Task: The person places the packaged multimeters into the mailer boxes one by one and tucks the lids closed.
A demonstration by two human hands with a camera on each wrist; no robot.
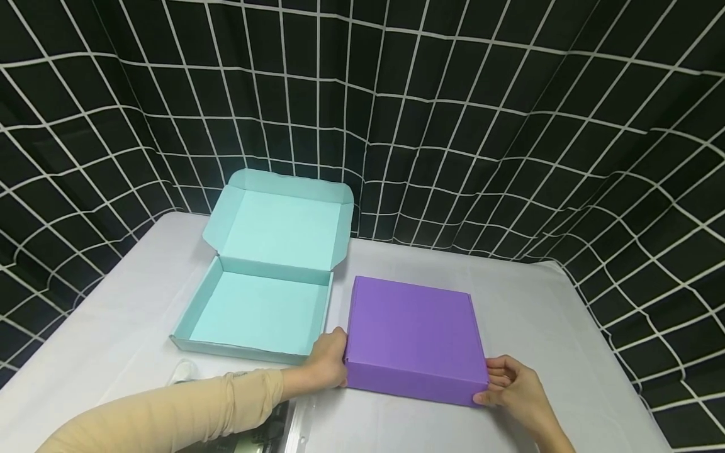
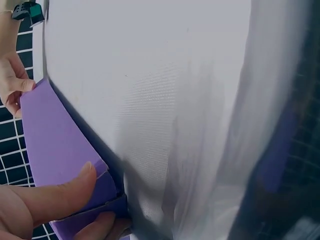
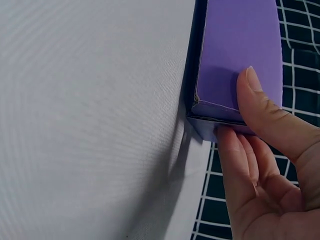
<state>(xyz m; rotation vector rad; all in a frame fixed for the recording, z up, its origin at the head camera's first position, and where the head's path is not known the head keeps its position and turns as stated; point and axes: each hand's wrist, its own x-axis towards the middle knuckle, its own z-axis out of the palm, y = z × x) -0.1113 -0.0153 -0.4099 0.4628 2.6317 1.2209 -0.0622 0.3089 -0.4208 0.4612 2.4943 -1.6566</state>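
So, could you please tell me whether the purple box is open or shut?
Shut: the purple box has its lid lying flat on top, and no interior shows.

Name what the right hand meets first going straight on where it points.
The purple box: the right hand touches its near right corner, so it would likely press into that side at once.

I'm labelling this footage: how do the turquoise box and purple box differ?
The turquoise box stands open, its lid raised; the purple box is closed. The purple box is held at both sides; the turquoise box is not held. The turquoise box shows its inside, the purple box only its outside. Both are shallow.
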